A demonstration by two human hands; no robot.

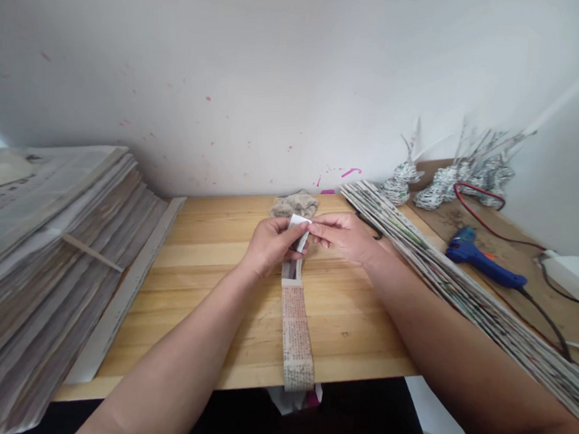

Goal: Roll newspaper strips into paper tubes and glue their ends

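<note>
A long strip of newspaper (297, 324) runs from my fingers toward me and droops over the table's front edge. My left hand (273, 244) pinches its far end, thumb on top, where the paper turns up and shows white. Close beside it, my right hand (341, 236) grips the same end's corner between thumb and fingertips. The fingers partly hide the paper between them. Just beyond my hands a crumpled grey-brown cloth (294, 204) lies against the wall.
A tall stack of newspaper (87, 241) fills the left side. Along the right lies a bundle of rolled paper sticks (416, 260). Further right are a blue glue gun (486, 259) with its cord, a white power strip (578, 276) and several woven paper figures (437, 187).
</note>
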